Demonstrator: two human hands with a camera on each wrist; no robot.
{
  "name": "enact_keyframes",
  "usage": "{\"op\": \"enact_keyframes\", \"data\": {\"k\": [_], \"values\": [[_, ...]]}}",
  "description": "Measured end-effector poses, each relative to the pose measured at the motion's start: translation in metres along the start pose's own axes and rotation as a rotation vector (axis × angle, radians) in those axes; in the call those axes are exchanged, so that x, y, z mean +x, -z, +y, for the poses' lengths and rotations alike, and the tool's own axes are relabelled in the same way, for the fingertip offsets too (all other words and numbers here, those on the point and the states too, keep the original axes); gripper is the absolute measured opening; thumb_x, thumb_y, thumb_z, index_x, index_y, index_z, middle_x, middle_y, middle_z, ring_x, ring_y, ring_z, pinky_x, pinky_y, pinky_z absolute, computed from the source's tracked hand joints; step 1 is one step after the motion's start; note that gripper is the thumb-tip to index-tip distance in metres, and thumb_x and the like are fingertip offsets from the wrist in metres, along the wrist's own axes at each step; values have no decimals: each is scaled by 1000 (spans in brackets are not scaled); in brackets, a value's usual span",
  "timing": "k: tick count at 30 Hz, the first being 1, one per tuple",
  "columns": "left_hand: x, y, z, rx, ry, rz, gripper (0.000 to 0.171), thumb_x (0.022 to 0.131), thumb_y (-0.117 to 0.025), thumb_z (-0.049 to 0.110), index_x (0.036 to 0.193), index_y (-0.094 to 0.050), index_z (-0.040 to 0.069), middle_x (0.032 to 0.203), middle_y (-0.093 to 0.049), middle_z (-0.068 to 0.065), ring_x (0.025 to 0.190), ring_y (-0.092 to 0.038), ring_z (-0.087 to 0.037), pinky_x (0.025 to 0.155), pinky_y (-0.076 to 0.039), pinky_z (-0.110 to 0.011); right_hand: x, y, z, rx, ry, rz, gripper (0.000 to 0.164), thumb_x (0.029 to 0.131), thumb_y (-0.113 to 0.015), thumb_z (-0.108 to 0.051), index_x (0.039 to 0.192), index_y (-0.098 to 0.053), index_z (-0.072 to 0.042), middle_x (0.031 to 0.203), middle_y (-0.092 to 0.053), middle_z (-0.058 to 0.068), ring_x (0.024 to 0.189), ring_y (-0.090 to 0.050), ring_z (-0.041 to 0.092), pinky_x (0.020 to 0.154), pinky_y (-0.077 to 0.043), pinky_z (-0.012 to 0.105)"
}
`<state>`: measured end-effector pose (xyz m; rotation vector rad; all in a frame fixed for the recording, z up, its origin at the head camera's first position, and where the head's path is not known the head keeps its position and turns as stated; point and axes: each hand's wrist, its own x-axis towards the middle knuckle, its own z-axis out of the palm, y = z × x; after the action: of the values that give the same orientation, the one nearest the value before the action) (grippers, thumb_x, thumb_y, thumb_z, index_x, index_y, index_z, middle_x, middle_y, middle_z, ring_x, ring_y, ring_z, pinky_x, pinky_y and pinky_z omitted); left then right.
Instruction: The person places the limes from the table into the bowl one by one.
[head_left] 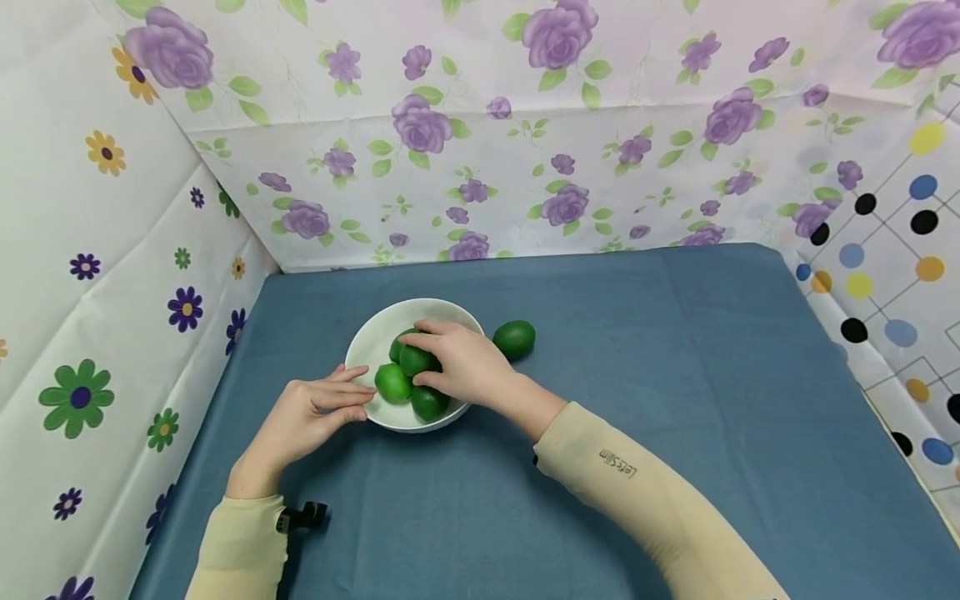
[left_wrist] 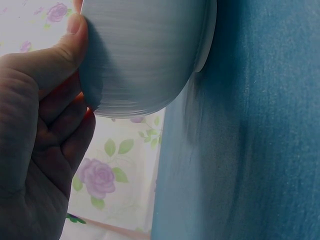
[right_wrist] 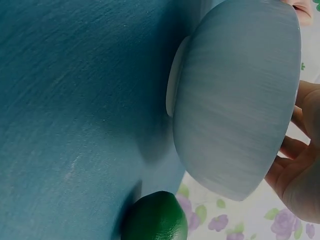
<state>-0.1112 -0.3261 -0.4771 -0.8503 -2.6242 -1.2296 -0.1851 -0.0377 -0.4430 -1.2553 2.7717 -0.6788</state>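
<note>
A white bowl (head_left: 375,408) stands on the blue cloth, with several green limes inside. My left hand (head_left: 318,412) pinches the bowl's rim at its left side; in the left wrist view the thumb (left_wrist: 74,37) lies against the outer wall. Over the bowl, my right hand (head_left: 468,362) grips a dark green lime (head_left: 417,360) between thumb and fingers. A brighter lime (head_left: 393,383) and another dark lime (head_left: 430,403) lie beside it. One more lime is partly hidden behind the held one. The right wrist view shows the bowl's outer wall (right_wrist: 235,100), hiding the fingertips.
A single lime (head_left: 514,340) lies on the cloth just right of the bowl. Blue cloth (head_left: 675,375) covers the table. Patterned sheets (head_left: 480,167) stand along the back and both sides.
</note>
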Motion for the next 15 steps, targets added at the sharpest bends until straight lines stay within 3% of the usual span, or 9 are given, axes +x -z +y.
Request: {"op": "enact_keyframes", "data": {"k": [8, 15], "values": [[-1, -1, 0, -12, -15, 9, 31, 81, -91, -2, 111, -85, 3, 110, -81, -2, 131, -66, -28, 126, -35, -26, -12, 2, 4, 24, -63, -3, 61, 100, -80, -39, 155, -59, -25, 163, -50, 10, 144, -54, 25, 110, -57, 41], [0, 0, 0, -10, -18, 6, 31, 80, -90, -2, 111, -85, 3, 111, -81, -3, 133, -65, -23, 127, -35, -27, -19, 7, 11, 61, -71, 35, 58, 100, -81, -36, 153, -62, -23, 162, -50, 11, 145, -53, 28, 105, -60, 42]]}}
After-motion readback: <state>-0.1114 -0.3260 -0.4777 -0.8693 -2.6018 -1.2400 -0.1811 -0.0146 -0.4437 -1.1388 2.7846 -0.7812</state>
